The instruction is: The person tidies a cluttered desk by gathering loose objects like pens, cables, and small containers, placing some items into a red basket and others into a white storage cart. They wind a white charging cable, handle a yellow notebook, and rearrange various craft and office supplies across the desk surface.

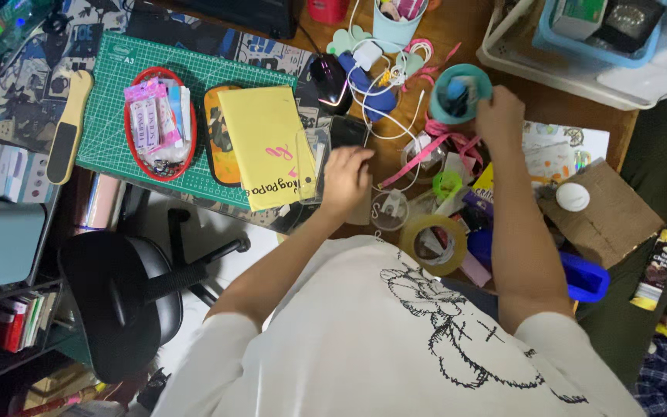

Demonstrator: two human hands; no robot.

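A: What is being handled at the desk?

B: A teal cup [458,93] stuffed with pens is gripped at its rim by the right hand [499,116]. The cup is stood upright on the wooden desk [468,27], among pink ribbon [443,147] and white cables [384,81], just right of a black mouse [330,77].

A: And the left hand?

B: The left hand [347,179] is held over the desk's near edge with its fingers curled downward, just beside a yellow booklet [265,143] and a dark phone [348,130]. Whether anything is pinched under those fingers cannot be told; the palm is turned away from the camera.

A: How far has the work got?

B: Little can be judged as finished. The cup is grasped but not lifted clear, as far as can be seen, and nothing has been drawn out of it. A roll of brown tape [434,243] is lain flat near the person's chest, with a smaller clear roll [390,210] next to it, and neither is touched. 1 red oval tray [134,85] of packets is set on the green cutting mat [110,116], well apart from both hands.

A: So sorting is barely begun?

B: That is the reading: clutter is spread across the whole desk, and only the cup is in hand.
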